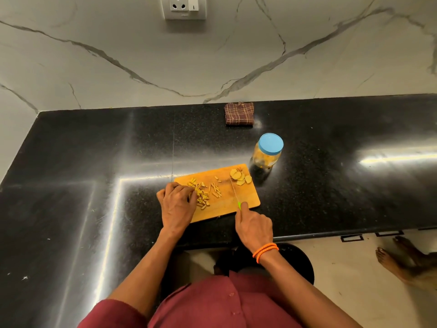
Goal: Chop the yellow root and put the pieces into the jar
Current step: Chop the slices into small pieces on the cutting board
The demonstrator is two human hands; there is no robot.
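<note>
A wooden cutting board (246, 197) lies on the black counter. Chopped yellow root strips (205, 192) are piled on its left half. Round yellow root slices (240, 176) sit at its far right corner. My left hand (176, 202) rests on the board's left edge, fingers curled against the pile of strips. My right hand (254, 224) grips a knife (234, 189) by its green handle, the thin blade pointing away across the board. The jar (267, 151), with a blue lid on it and yellow pieces inside, stands just beyond the board's right corner.
A folded brown checked cloth (239, 114) lies at the back against the marble wall. The black counter (94, 150) runs left into a corner. Another person's bare feet (402, 256) stand on the floor at the right. A dark stool (298, 261) is beneath me.
</note>
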